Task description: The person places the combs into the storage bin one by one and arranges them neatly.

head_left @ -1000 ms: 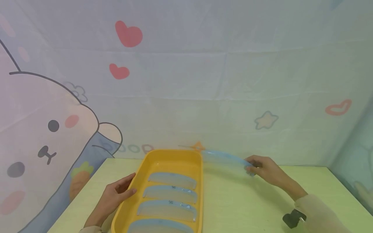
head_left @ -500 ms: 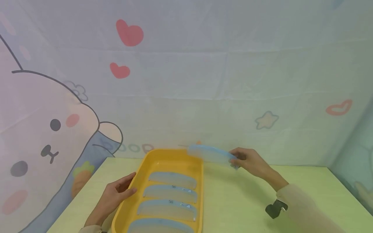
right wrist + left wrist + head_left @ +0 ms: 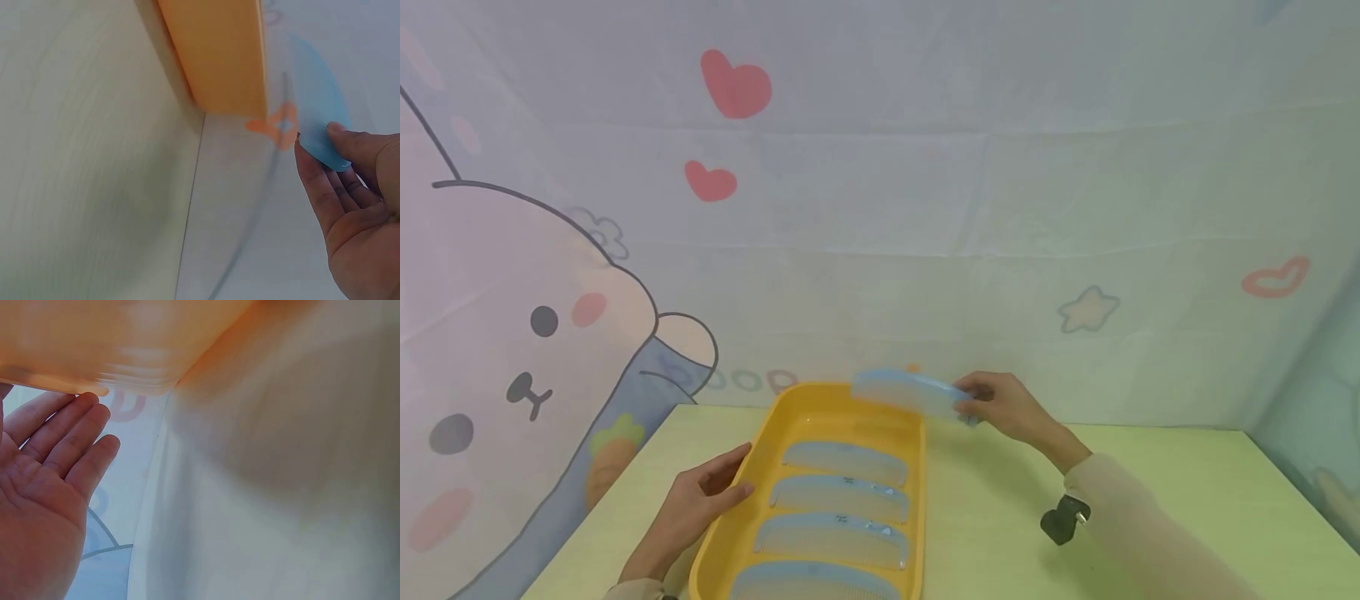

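A translucent blue comb (image 3: 910,393) is pinched by its right end between the thumb and fingers of my right hand (image 3: 1003,406). It hovers over the far right corner of a yellow tray (image 3: 827,396), teeth downward. The right wrist view shows my thumb on one face of this comb (image 3: 319,103) and fingers on the other. My left hand (image 3: 688,510) holds the tray's left rim, thumb over the edge and fingers along the outside. In the left wrist view these fingers (image 3: 72,434) look nearly straight. Inside the tray, several similar combs (image 3: 838,500) lie in a column.
A pale yellow-green table (image 3: 1000,517) bears the tray. Behind it hangs a printed cloth backdrop (image 3: 880,208) with a cartoon bear, hearts and a star. A small black device (image 3: 1065,519) sits on my right sleeve.
My right hand has moved left with the comb, from beside the tray to over its far right corner. The left hand, the tray and the combs inside stay in place.
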Demonstrator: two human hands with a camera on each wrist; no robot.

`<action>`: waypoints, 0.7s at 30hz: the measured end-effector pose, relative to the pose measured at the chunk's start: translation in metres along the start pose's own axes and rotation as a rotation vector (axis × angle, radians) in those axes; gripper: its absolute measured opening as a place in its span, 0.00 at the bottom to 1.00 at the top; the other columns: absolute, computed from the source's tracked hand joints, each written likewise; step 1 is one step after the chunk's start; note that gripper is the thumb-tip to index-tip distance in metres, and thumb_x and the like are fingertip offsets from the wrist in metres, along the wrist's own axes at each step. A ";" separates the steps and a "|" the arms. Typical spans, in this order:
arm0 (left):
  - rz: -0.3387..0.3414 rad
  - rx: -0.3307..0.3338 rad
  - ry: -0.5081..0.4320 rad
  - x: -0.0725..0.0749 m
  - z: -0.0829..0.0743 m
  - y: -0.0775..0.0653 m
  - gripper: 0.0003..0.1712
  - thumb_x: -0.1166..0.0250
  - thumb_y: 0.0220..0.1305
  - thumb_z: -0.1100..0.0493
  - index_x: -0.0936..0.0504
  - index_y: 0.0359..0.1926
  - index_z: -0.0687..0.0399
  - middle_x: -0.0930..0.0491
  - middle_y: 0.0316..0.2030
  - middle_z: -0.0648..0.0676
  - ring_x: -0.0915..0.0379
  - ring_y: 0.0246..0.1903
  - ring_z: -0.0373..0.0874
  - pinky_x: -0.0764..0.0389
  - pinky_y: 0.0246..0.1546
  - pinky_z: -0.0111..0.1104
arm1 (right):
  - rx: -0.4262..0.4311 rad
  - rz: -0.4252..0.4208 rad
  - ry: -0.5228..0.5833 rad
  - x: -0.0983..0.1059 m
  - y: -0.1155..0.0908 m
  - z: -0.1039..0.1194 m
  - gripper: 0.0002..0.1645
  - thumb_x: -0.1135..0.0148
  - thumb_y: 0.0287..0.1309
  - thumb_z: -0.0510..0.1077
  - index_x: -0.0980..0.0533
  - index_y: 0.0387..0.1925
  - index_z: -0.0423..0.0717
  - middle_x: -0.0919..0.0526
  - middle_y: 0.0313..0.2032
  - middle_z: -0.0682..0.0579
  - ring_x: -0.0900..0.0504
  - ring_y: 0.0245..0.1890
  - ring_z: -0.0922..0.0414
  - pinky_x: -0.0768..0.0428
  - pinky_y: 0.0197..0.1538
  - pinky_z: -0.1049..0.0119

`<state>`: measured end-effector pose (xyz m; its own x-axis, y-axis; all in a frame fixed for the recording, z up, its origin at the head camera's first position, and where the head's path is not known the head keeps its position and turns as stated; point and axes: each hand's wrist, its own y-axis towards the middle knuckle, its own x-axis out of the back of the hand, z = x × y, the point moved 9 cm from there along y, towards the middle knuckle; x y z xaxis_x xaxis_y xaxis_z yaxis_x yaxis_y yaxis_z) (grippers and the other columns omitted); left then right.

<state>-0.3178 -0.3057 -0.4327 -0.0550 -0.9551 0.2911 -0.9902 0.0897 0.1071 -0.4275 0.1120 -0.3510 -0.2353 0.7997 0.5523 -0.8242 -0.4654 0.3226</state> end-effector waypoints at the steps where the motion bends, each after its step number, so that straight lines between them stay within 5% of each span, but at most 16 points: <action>1: 0.001 -0.005 0.002 -0.001 0.000 0.000 0.39 0.28 0.72 0.59 0.32 0.79 0.61 0.28 0.71 0.67 0.22 0.64 0.54 0.14 0.53 0.34 | 0.007 0.005 0.005 -0.002 0.003 0.001 0.16 0.30 0.69 0.34 0.18 0.54 0.28 0.12 0.45 0.38 0.11 0.43 0.45 0.11 0.40 0.58; 21: -0.006 -0.013 -0.013 -0.001 0.002 0.004 0.39 0.28 0.72 0.59 0.32 0.79 0.61 0.28 0.72 0.67 0.21 0.64 0.52 0.14 0.53 0.34 | -0.050 0.052 -0.004 -0.045 0.040 0.013 0.13 0.30 0.68 0.33 0.16 0.51 0.29 0.11 0.42 0.41 0.12 0.40 0.50 0.10 0.39 0.58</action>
<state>-0.3215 -0.3050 -0.4341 -0.0507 -0.9592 0.2783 -0.9888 0.0874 0.1211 -0.4431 0.0523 -0.3532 -0.2768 0.7734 0.5703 -0.8357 -0.4867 0.2544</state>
